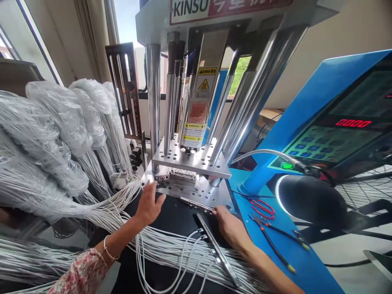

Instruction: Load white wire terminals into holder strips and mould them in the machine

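Observation:
My left hand [148, 205] hovers over the dark worktop by the left front corner of the press, its thumb apart from the fingers and nothing held. With closed fingers, my right hand [229, 223] grips the right end of a narrow metal strip [197, 205] with small parts along its edge. That strip lies along the front edge of the press's base plate [204, 192]. Under the raised press plate [190, 160] sits a metal fixture block [183, 178]. A second metal bar [219, 252] rests slantwise on white cables [171, 245], with several cable ends at its left side.
Plastic-wrapped cable bundles [61, 118] crowd the left side. On the blue base at right lie pliers [272, 241] and a red-handled tool [262, 208]. A control panel [343, 130] and a round black lamp or fan head [309, 200] stand at the right.

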The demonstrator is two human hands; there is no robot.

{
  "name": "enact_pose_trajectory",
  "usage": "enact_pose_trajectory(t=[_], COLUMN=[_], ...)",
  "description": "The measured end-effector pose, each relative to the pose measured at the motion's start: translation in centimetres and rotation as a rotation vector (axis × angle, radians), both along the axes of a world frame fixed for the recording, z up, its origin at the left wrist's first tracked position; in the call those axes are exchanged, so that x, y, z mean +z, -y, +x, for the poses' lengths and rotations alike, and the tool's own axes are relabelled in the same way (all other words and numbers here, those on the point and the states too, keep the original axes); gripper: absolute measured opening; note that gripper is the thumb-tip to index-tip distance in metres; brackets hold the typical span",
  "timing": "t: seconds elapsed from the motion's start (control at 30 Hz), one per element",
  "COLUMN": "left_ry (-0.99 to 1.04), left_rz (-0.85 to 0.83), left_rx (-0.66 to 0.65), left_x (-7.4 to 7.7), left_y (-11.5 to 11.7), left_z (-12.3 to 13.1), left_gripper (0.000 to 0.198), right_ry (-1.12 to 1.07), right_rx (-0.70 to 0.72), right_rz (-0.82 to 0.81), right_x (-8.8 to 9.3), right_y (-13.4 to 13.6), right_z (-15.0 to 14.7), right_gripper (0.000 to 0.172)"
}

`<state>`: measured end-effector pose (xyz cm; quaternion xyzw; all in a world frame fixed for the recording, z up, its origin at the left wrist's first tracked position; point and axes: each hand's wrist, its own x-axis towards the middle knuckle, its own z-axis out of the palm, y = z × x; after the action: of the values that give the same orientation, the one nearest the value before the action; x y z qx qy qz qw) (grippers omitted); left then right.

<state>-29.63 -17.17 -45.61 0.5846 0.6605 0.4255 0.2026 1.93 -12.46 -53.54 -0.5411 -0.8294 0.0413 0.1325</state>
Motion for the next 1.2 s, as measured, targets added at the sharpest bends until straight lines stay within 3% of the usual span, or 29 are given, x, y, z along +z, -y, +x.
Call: enact_pose_trajectory(t=[0.1, 0.13, 0.17, 0.2, 0.27, 0.33, 0.4, 0.47, 0.57, 0.63, 0.7, 0.77, 0.87, 0.93, 1.0, 1.07, 1.2], left_ry=[-0.311, -0.426, -0.537, -0.63, -0.766, -0.811, -0.778, -0.71, -0.545, -0.36, -0.086, 0.273, 0.847, 1.14, 1.3, 1.353, 1.36], left_rz=[-0.078, -0.112, -0.144, -0.171, -0.197, -0.151, -0.089, -0.05, 0.007, 0.032, -0.034, -0.21, -0.563, -0.796, -0.964, -1.012, -0.901], left_rx=[-0.623, -0.738, -0.764, -0.695, -0.432, -0.232, -0.207, -0.247, -0.306, -0.326, -0.34, -0.354, -0.448, -0.564, -0.663, -0.701, -0.558], left_x=[-1.9, -2.3, -2.7, -3.0, -3.5, -3.9, -4.2, -4.2, -3.9, -3.5, -3.1, -2.7, -2.4, -2.4, -2.4, -2.5, -2.7], left_y=[4.4, 5.0, 5.2, 4.9, 3.3, 1.2, -0.4, -1.0, -0.9, -0.6, -0.1, 0.5, 1.8, 2.7, 3.2, 2.7, -1.3], left_z=[1.3, 0.9, -0.1, -1.4, -4.8, -8.4, -10.8, -11.5, -9.3, -6.4, -3.0, 0.3, 4.4, 6.2, 7.3, 7.7, 7.0], left_gripper=[0.063, 0.068, 0.073, 0.076, 0.077, 0.071, 0.062, 0.055, 0.045, 0.035, 0.031, 0.037, 0.047, 0.049, 0.05, 0.048, 0.039], right_ry=[0.131, 0.17, 0.205, 0.23, 0.249, 0.205, 0.09, -0.06, -0.204, -0.256, -0.362, -0.526, -0.783, -0.926, -1.012, -1.021, -0.913], right_rx=[0.073, 0.094, 0.114, 0.126, 0.101, 0.032, 0.022, 0.082, 0.115, 0.093, 0.081, -0.027, -0.261, -0.26, -0.128, 0.009, 0.1], right_rz=[0.116, 0.171, 0.215, 0.239, 0.195, 0.004, -0.294, -0.548, -0.677, -0.687, -0.728, -0.861, -1.138, -1.202, -1.127, -1.002, -0.714], right_x=[-0.5, -0.4, -0.2, 0.2, 1.4, 3.2, 5.2, 6.8, 7.7, 7.7, 7.6, 7.9, 8.9, 9.3, 9.2, 8.5, 6.7], right_y=[0.4, 0.5, 0.7, 0.9, 1.9, 3.5, 5.7, 7.7, 9.4, 9.4, 8.9, 8.1, 6.7, 5.3, 3.2, 0.3, -7.0], right_z=[0.3, 0.3, 0.2, 0.1, 0.0, 0.0, 0.2, 0.5, 0.9, 0.9, 0.7, 0.3, -0.5, -1.1, -1.9, -2.9, -5.5], right_gripper=[0.019, 0.019, 0.02, 0.02, 0.02, 0.023, 0.021, 0.022, 0.057, 0.061, 0.053, 0.043, 0.047, 0.044, 0.033, 0.035, 0.04])
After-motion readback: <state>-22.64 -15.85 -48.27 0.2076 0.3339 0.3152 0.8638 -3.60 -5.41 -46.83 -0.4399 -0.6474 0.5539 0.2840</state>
